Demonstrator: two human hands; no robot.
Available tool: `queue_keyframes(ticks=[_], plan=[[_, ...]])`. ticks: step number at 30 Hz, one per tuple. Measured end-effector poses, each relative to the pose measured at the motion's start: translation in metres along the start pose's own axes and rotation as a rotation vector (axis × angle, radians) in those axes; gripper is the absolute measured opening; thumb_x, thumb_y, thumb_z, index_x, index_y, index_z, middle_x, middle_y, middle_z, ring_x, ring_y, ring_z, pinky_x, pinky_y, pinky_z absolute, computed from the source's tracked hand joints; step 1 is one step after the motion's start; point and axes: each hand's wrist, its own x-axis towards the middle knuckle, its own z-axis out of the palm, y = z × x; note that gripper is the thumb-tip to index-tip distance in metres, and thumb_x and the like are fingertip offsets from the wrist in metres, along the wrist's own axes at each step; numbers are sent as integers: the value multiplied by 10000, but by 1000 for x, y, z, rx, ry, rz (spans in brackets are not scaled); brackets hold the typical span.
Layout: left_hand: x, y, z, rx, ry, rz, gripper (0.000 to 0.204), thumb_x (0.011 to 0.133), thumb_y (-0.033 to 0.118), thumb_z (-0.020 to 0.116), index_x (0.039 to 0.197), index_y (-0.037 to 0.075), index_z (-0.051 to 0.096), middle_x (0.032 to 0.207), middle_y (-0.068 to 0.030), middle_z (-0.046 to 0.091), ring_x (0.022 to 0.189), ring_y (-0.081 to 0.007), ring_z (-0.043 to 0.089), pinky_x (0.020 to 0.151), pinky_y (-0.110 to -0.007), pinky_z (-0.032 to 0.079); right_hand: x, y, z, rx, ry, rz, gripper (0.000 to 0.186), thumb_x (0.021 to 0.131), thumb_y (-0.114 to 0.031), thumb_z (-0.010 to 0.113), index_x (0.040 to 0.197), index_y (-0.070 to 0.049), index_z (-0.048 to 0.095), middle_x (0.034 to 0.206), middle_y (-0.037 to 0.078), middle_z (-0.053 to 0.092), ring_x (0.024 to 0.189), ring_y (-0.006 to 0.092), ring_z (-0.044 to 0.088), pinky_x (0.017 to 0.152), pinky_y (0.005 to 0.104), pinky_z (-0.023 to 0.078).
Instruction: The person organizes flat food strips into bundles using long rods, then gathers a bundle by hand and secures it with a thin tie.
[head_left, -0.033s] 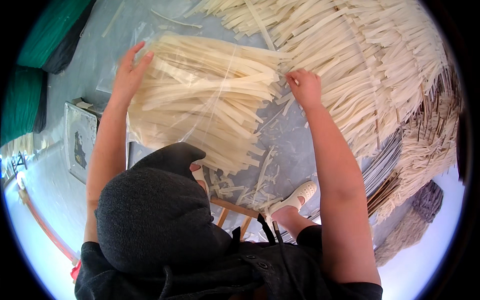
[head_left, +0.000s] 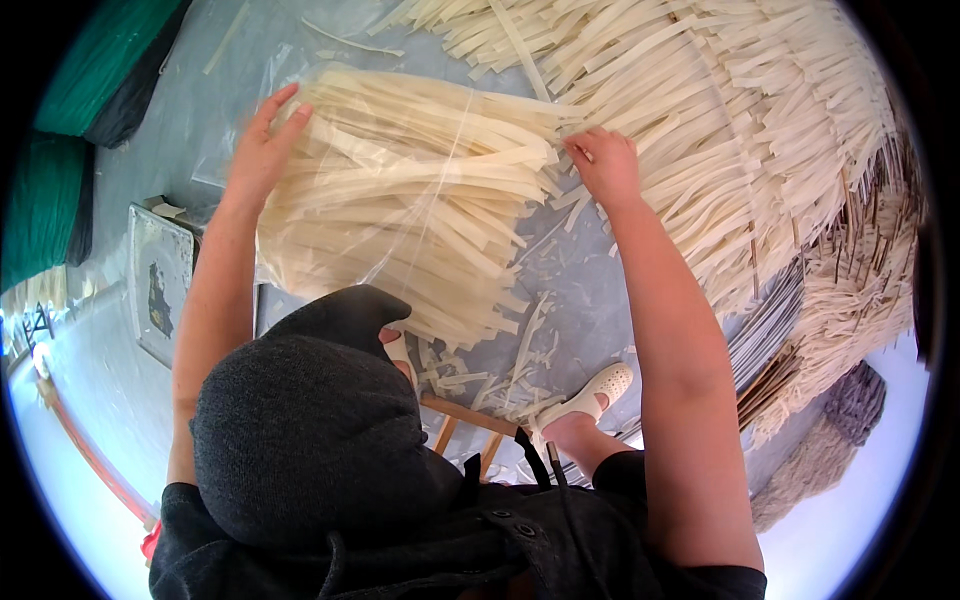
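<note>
A clear plastic bag (head_left: 300, 235) lies in front of me, filled with long, flat, cream-coloured dried strips (head_left: 470, 175) that look like noodles. Their ends stick out of the bag's right side. My left hand (head_left: 262, 150) is at the bag's left end, fingers stretched and apart, against or just over the plastic. By the upper right ends of the strips is my right hand (head_left: 608, 168), its thumb and fingertips pinched together. Whatever is in that pinch, perhaps a strip end or the bag's edge, is too small to make out.
A large spread of similar strips (head_left: 690, 120) covers the right side, with thin rods (head_left: 770, 315) beside it. Broken pieces (head_left: 455, 380) litter the grey floor near my shoes (head_left: 590, 400). At left stand a worn metal box (head_left: 163, 280) and green sacks (head_left: 100, 75). A wooden stool (head_left: 470, 418) is below.
My right hand has shifted slightly left toward the strip ends. The left hand has edged a little to the right. The bag of strips looks nearly unchanged.
</note>
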Motion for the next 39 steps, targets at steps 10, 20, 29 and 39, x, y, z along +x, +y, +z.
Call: queue_keyframes(ticks=[10, 20, 29, 39], plan=[[-55, 24, -20, 186, 213, 329, 319, 922, 239, 626, 1191, 69, 630, 1185, -105, 622, 1097, -169, 562, 909, -294, 425, 27, -50, -19, 319, 10, 47, 252, 840, -166, 663, 1081, -99, 691, 1071, 98, 655, 922, 248, 628, 817, 326, 498], [-211, -18, -8, -141, -260, -300, 212, 952, 222, 578, 977, 30, 664, 756, 7, 602, 659, -62, 514, 607, -215, 414, -168, -91, -67, 522, -411, 260, 121, 893, -122, 623, 923, -13, 668, 760, 52, 656, 697, 128, 597, 651, 271, 482], [-191, 2, -88, -645, 116, -269, 263, 965, 276, 556, 946, 33, 655, 728, 15, 564, 661, -60, 513, 594, -222, 408, -195, -99, -273, 264, -275, 41, 270, 863, -176, 659, 1096, -40, 654, 988, 124, 671, 842, 240, 647, 749, 338, 513], [-288, 210, -127, -451, 12, 314, 180, 965, 167, 557, 1040, 29, 647, 848, 26, 597, 763, -55, 523, 715, -203, 428, -308, -25, -342, 325, -308, 457, 404, 853, -232, 683, 1227, -94, 620, 984, 95, 681, 856, 181, 636, 788, 319, 511]])
